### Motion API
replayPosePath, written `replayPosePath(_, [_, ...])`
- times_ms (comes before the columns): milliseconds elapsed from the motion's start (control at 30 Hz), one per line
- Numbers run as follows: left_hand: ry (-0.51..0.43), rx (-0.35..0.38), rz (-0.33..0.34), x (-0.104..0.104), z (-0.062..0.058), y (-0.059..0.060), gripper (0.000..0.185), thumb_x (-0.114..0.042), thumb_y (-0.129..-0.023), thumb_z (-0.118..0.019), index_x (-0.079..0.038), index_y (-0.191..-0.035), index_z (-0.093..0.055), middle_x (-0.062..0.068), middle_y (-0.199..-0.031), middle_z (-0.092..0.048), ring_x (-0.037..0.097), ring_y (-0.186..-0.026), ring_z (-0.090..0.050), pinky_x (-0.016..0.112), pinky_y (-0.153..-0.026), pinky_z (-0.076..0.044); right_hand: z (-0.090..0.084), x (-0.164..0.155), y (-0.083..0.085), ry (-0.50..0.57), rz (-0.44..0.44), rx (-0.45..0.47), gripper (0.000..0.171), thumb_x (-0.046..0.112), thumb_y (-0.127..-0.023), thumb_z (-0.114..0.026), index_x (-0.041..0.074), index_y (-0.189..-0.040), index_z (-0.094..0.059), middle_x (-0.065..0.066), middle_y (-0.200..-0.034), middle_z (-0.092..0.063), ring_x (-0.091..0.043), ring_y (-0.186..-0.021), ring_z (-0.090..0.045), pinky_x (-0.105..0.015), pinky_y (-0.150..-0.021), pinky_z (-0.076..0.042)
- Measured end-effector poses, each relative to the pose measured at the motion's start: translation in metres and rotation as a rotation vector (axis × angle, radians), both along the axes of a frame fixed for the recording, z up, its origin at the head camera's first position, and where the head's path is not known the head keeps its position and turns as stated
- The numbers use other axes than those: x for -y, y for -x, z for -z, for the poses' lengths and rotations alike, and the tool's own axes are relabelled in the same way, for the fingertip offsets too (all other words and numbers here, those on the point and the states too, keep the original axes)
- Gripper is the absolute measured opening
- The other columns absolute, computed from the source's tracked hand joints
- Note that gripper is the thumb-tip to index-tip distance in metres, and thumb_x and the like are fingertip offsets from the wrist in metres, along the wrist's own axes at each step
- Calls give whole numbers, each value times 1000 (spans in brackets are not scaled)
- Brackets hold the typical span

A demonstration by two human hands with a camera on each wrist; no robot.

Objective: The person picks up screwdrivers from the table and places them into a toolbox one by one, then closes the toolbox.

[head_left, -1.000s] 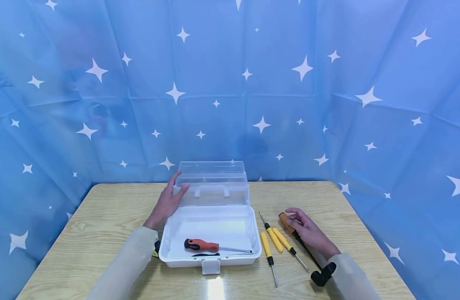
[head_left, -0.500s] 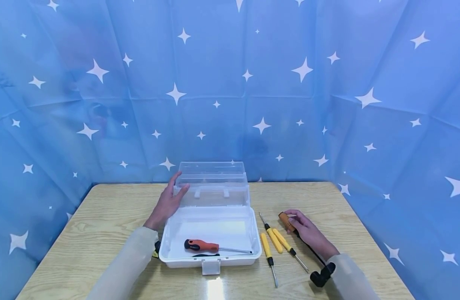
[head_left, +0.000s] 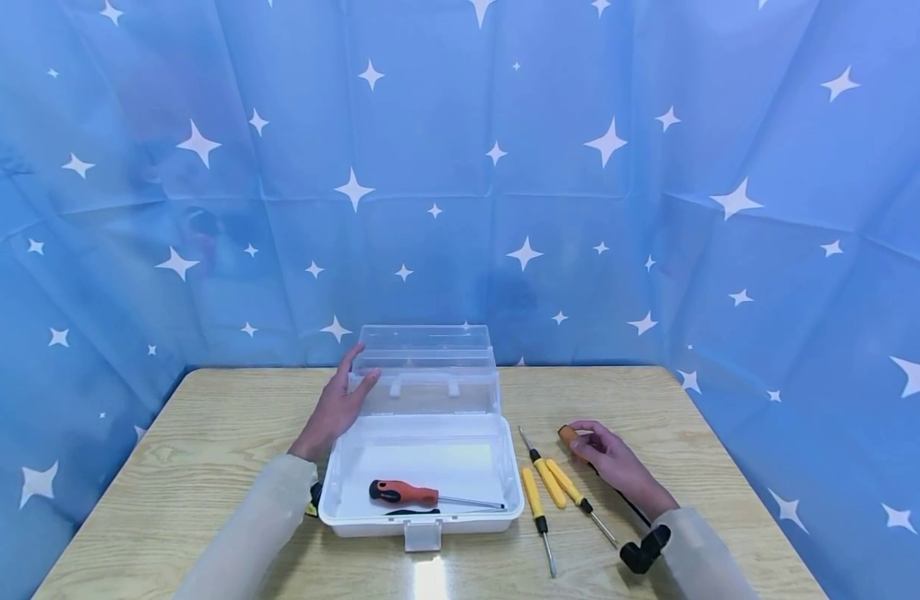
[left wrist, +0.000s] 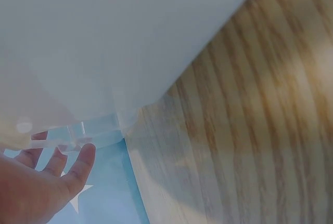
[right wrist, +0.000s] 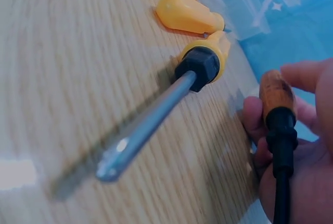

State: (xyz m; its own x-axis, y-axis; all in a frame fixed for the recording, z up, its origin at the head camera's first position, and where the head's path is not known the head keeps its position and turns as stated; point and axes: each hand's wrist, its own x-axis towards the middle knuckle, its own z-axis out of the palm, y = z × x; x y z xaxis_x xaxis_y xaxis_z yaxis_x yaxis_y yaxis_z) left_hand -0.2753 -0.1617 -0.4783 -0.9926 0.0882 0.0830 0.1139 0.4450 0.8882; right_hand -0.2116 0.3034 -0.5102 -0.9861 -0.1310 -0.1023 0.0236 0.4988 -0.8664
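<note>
My left hand (head_left: 336,414) holds the left edge of the raised clear lid (head_left: 448,392) of a white toolbox (head_left: 475,523), thumb on the near face, fingers behind. An orange-and-black screwdriver (head_left: 407,492) lies in the box, with a dark, thin item (head_left: 412,511) partly hidden by the front wall. On the right, my right hand (head_left: 617,468) pinches a brown-handled tool (right wrist: 277,96) between thumb and fingers. Its black shaft (right wrist: 282,195) runs back under the palm and its tip is hidden. Left of that hand lie yellow screwdrivers (head_left: 533,493) (right wrist: 200,68), close together.
A wooden table (head_left: 227,467) carries everything. Behind and around it hangs a blue curtain (head_left: 445,275) with white stars. Something black and yellow (head_left: 312,502) shows beside the box's left wall. A clear latch (head_left: 422,536) hangs from the box's front.
My right fingers have come closer round the brown handle, and less of the tool shows from above. The left hand, lid and box stay put.
</note>
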Motion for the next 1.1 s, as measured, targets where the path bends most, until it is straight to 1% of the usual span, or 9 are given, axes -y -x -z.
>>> replayPosePath(133, [9,-1,1,0,1,0,79,-70,-94,-44,-38,-158,-11,8,-166,-13,40,-150,-16,68,-113,-23,0,0,0,-7,-30,-14,39,25,-102,-57,6,-135,-50,-13,-96,-63,-21,-83,-60,-29,-72,-48])
replayPosePath(300, [5,2,-1,0,0,-1,79,-70,-94,-44,-38,-158,-11,8,-166,-13,40,-150,-16,67,-113,-23,-2,-2,0,-9,-52,-14,41,26,-102,-57,6,-136,-49,-13,-93,-63,-22,-83,-59,-30,-72,-47])
replayPosePath(467, [9,-4,-3,-1,-1,0,80,-71,-94,-43,-37,-158,-11,9,-166,-13,40,-150,-16,68,-113,-22,-2,-3,0,0,-54,-8,40,25,-102,-57,6,-136,-49,-14,-95,-63,-23,-84,-59,-31,-72,-48])
replayPosePath(667, [5,1,-2,-2,-1,0,80,-71,-93,-44,-38,-158,-12,8,-166,-13,41,-150,-16,68,-113,-23,-4,-4,1,1,-65,2,40,25,-102,-58,6,-135,-50,-14,-95,-62,-23,-83,-58,-31,-68,-46])
replayPosePath(800, [6,9,-2,-1,-1,0,80,-71,-93,-43,-39,-158,-11,8,-166,-13,41,-150,-17,68,-113,-23,-4,-5,2,-16,-68,6,39,27,-102,-57,7,-135,-50,-13,-94,-62,-23,-82,-58,-30,-66,-44])
replayPosePath(967, [9,5,-1,0,-3,0,79,-71,-93,-44,-38,-158,-13,8,-166,-14,40,-150,-18,67,-113,-23,-6,-4,3,-25,-54,25,37,28,-102,-56,10,-134,-52,-13,-92,-62,-23,-83,-58,-29,-68,-44])
replayPosePath(1100, [13,10,-5,0,-3,0,81,-71,-93,-44,-37,-158,-12,9,-166,-14,41,-149,-18,68,-113,-24,-7,-4,4,-11,-70,29,40,28,-102,-57,7,-135,-50,-14,-93,-61,-24,-83,-57,-30,-67,-44])
